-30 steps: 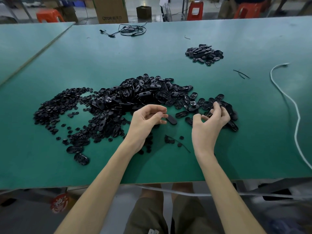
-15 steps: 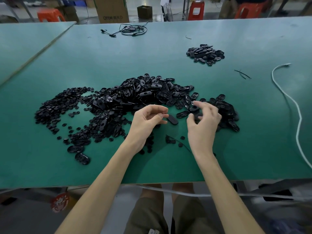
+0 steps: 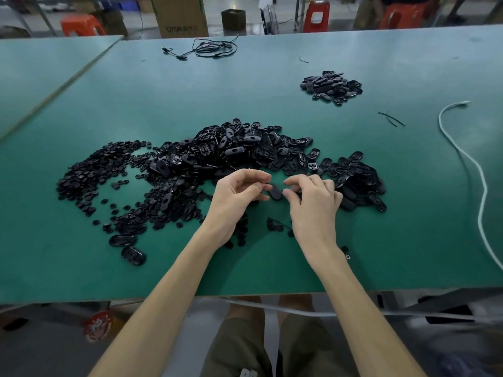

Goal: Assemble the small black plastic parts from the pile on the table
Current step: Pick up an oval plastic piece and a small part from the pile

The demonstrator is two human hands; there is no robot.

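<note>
The green table bore a sprawling pile of small black plastic parts. At its near edge, the left hand pinched an oval black plastic piece in curled fingers. The right hand curled just beside it; whether it held anything could not be told.

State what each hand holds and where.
The left hand pinches a black oval part by its left end. The right hand curls beside the other end; whether it holds anything cannot be told.

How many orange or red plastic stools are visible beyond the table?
3: a stool at far left, a stool right of centre, and a stool further right. Others may be hidden or out of frame.
</note>
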